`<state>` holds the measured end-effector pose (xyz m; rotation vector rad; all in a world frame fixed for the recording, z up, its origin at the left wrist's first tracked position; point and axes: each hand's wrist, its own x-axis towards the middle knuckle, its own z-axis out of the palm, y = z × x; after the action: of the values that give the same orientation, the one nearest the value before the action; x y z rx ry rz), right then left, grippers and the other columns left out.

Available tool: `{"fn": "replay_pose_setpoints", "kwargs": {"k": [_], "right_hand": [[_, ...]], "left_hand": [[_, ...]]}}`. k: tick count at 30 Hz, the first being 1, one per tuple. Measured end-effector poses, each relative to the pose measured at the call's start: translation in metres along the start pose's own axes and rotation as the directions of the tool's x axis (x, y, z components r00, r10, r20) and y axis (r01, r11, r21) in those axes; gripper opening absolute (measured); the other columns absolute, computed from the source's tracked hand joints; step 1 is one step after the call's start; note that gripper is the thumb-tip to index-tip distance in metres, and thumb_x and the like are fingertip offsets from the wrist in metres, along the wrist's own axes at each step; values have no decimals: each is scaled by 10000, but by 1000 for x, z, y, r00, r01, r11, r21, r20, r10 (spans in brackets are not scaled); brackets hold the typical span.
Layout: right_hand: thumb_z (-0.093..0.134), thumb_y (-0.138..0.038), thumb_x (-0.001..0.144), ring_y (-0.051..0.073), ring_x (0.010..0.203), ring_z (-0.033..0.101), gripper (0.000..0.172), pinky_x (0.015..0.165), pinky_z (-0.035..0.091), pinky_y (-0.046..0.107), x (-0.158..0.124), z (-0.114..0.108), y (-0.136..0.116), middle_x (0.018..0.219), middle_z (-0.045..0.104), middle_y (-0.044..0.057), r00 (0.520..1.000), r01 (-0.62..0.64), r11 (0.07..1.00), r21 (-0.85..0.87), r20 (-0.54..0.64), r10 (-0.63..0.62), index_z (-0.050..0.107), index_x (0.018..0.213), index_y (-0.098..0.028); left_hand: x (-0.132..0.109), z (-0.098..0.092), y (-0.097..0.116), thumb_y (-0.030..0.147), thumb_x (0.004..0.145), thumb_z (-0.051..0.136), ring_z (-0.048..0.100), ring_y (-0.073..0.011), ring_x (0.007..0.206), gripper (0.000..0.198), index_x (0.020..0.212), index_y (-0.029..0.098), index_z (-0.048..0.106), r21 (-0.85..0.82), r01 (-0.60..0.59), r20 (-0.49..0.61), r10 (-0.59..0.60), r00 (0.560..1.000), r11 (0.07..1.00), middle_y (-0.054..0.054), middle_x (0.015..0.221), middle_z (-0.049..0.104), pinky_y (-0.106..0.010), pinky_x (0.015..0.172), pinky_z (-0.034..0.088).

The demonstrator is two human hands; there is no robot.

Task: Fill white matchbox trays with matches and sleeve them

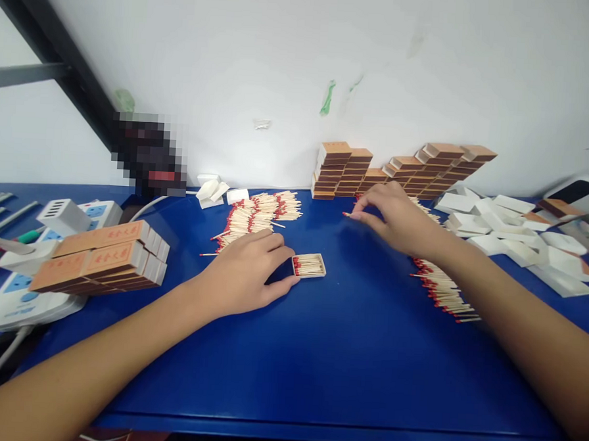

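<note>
On the blue table a small white matchbox tray [316, 273] lies with red-headed matches in it. My left hand [255, 271] has its thumb and fingers closed about the tray's left end. To the right and farther back, my right hand [391, 216] pinches a match [347, 214], whose red head points left. A pile of loose matches [255, 218] spreads behind my left hand. Another heap of matches [441, 291] lies beneath and beside my right forearm, partly hidden by it.
Stacked matchboxes [336, 170] stand against the white wall. Empty white trays [511, 225] are heaped at the right, with a few more trays [211, 191] at the back left. Bundled matchboxes [100, 256] rest by a power strip [28, 299] on the left.
</note>
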<state>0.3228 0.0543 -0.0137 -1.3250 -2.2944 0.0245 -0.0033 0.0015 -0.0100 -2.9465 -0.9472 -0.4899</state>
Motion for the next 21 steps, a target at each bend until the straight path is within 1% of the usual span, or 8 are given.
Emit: {"fn": "replay_pose_setpoints", "kwargs": {"k": [2, 4, 6, 7, 9, 12, 17, 21], "right_hand": [[527, -449, 1031, 299, 1013, 544, 280, 920, 434, 461, -5, -1, -37, 995, 668, 108, 997, 59, 995, 84, 35, -62, 645, 908, -226], [503, -391, 1060, 275, 1016, 536, 233, 919, 439, 438, -9, 1, -71, 1030, 664, 99, 985, 137, 976, 168, 78, -152, 634, 964, -223], [479, -331, 1074, 262, 988, 524, 214, 873, 449, 411, -12, 6, -94, 1020, 651, 100, 970, 186, 963, 196, 118, -211, 615, 961, -211], [474, -315, 1077, 259, 968, 520, 213, 866, 449, 411, -13, 8, -101, 1009, 647, 101, 965, 203, 962, 182, 130, -228, 608, 952, -206], [478, -298, 1076, 257, 934, 514, 213, 851, 445, 415, -14, 12, -107, 983, 639, 101, 962, 218, 966, 136, 140, -236, 597, 928, -202], [496, -291, 1072, 258, 937, 512, 191, 842, 441, 411, -15, 11, -104, 988, 639, 98, 970, 200, 974, 107, 116, -212, 598, 936, -204], [550, -307, 1058, 245, 987, 532, 140, 865, 452, 395, -19, 6, -100, 1024, 647, 82, 965, 216, 954, 206, 105, -241, 641, 1009, -213], [603, -284, 1032, 236, 985, 532, 100, 855, 460, 380, -19, 11, -105, 1006, 644, 73, 966, 206, 946, 249, 105, -238, 659, 992, -211]], "left_hand": [[0, 0, 0, 437, 1026, 563, 677, -256, 959, 367, 1150, 140, 740, -2, -4, -1, 4, 1000, 1000, -92, 998, 700, -416, 856, 548], [0, 0, 0, 430, 1021, 573, 673, -254, 961, 359, 1156, 140, 737, -1, -3, 1, 3, 1000, 1000, -89, 999, 696, -416, 859, 546], [0, -1, 0, 428, 1016, 582, 665, -254, 959, 355, 1153, 139, 735, 4, -2, 10, 2, 1000, 1000, -86, 987, 688, -411, 853, 542], [0, -1, 0, 427, 1015, 585, 661, -254, 959, 352, 1151, 139, 735, 5, 0, 16, 0, 1000, 1000, -85, 981, 684, -408, 850, 540], [0, -1, 0, 427, 1015, 584, 654, -253, 960, 350, 1150, 142, 735, 7, 3, 23, -3, 1000, 1000, -83, 972, 679, -404, 844, 537], [0, -1, 1, 433, 1022, 569, 655, -249, 954, 356, 1151, 144, 733, 8, 1, 18, -2, 1000, 1000, -84, 979, 680, -406, 844, 537], [-1, 0, 0, 431, 1015, 584, 649, -247, 963, 348, 1154, 147, 729, -6, 6, 15, -6, 1000, 1000, -83, 990, 679, -406, 856, 535], [0, 0, 0, 419, 1013, 589, 642, -239, 954, 316, 1112, 154, 730, -16, 1, 10, -1, 1000, 1000, -75, 978, 675, -392, 846, 527]]}}
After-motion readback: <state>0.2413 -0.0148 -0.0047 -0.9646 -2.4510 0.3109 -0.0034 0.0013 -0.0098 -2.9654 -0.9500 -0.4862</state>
